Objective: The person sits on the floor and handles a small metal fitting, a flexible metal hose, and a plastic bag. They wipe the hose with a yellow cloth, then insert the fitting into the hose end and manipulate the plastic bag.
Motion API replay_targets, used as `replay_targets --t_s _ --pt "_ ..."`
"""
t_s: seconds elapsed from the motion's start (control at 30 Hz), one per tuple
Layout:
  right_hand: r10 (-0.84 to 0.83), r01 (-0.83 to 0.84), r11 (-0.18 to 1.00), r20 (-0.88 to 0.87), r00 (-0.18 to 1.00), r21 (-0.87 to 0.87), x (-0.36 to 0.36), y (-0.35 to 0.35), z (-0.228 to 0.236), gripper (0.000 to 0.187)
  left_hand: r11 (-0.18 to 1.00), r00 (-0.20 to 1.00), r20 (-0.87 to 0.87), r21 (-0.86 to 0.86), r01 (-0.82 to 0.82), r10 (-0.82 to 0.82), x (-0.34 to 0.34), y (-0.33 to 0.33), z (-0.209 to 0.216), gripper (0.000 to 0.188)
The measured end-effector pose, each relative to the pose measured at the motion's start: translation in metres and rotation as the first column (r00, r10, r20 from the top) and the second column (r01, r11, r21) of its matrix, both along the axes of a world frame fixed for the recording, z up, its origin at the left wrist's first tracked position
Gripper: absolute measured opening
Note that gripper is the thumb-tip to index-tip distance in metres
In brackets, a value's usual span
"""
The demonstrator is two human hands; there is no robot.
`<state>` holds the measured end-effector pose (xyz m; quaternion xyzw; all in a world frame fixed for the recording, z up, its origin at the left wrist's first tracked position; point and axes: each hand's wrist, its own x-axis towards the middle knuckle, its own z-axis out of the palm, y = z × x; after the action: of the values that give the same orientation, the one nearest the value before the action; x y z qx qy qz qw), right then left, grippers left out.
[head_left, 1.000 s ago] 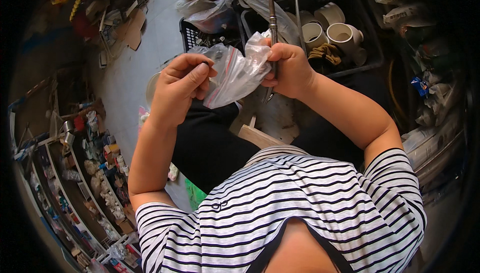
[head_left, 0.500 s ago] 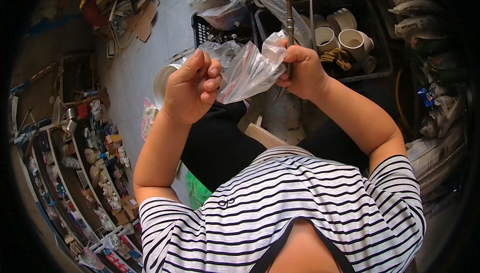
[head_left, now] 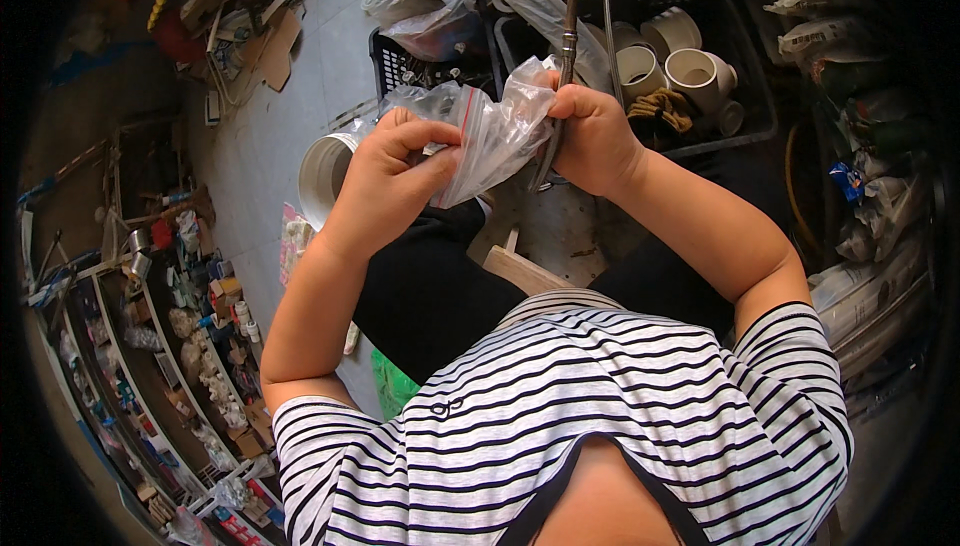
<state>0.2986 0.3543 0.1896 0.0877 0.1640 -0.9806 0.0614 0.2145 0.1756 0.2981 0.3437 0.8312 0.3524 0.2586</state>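
Between my hands is a clear plastic zip bag (head_left: 503, 138) with a red line along its seal. My left hand (head_left: 398, 168) pinches the bag near that red line with thumb and fingers. My right hand (head_left: 594, 136) is closed on the bag's other end, its fingers partly hidden behind the plastic. Upright beside the right thumb runs a thin metal rod (head_left: 569, 41); whether that hand holds it too, I cannot tell. Behind my left wrist stands a white bucket (head_left: 322, 178), partly covered by the arm.
A black crate (head_left: 765, 106) at the far right holds several white pipe fittings (head_left: 692, 74) and brown gloves (head_left: 660, 110). Left of it is a smaller black basket (head_left: 385, 58). Cluttered shelves (head_left: 165, 366) line the left; a wooden piece (head_left: 525, 268) lies between my legs.
My left hand has closed from loosely curled fingers beside the bag to a pinch on its sealed edge. The bag's red line now stands more upright. The right hand keeps its hold.
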Motion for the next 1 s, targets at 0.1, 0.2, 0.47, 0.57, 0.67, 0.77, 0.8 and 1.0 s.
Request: replay_targets --t_s 0.1,0.2,0.47,0.57,0.67,0.77,0.8,1.0 --pt "-0.006 0.006 1.000 -0.017 1.000 -0.002 0.001 -0.001 0.000 0.015 1.000 0.996 -0.082 0.012 0.020 -0.019 0.006 0.004 -0.003 0.014" --pt "0.017 -0.019 0.999 -0.075 0.997 -0.025 0.001 -0.001 0.001 0.015 0.998 0.963 -0.264 -0.040 0.053 -0.061 0.008 0.010 -0.005 0.017" --pt "0.000 -0.001 0.997 -0.007 1.000 -0.075 0.001 -0.003 0.002 0.008 0.987 0.897 -0.424 -0.140 0.074 -0.128 0.009 0.018 -0.004 0.017" --pt "0.019 -0.022 0.995 -0.031 0.999 -0.097 0.001 -0.003 0.000 0.008 0.986 0.888 -0.437 -0.140 0.091 -0.144 0.009 0.019 -0.005 0.016" --pt "0.028 -0.029 0.993 -0.013 1.000 -0.111 0.001 -0.004 -0.002 0.008 0.986 0.880 -0.448 -0.126 0.112 -0.157 0.008 0.020 -0.007 0.013" --pt "0.019 -0.020 0.993 -0.008 1.000 -0.117 0.001 -0.004 -0.002 0.009 0.980 0.835 -0.512 -0.114 0.166 -0.201 0.008 0.018 -0.008 0.009" --pt "0.018 -0.018 0.992 -0.002 1.000 -0.123 0.001 -0.004 -0.001 0.009 0.975 0.805 -0.551 -0.115 0.188 -0.221 0.007 0.017 -0.008 0.009" --pt "0.015 -0.018 0.987 -0.017 1.000 -0.161 0.000 -0.003 0.000 0.012 0.981 0.835 -0.522 -0.014 0.194 -0.173 0.006 0.014 -0.012 0.007"
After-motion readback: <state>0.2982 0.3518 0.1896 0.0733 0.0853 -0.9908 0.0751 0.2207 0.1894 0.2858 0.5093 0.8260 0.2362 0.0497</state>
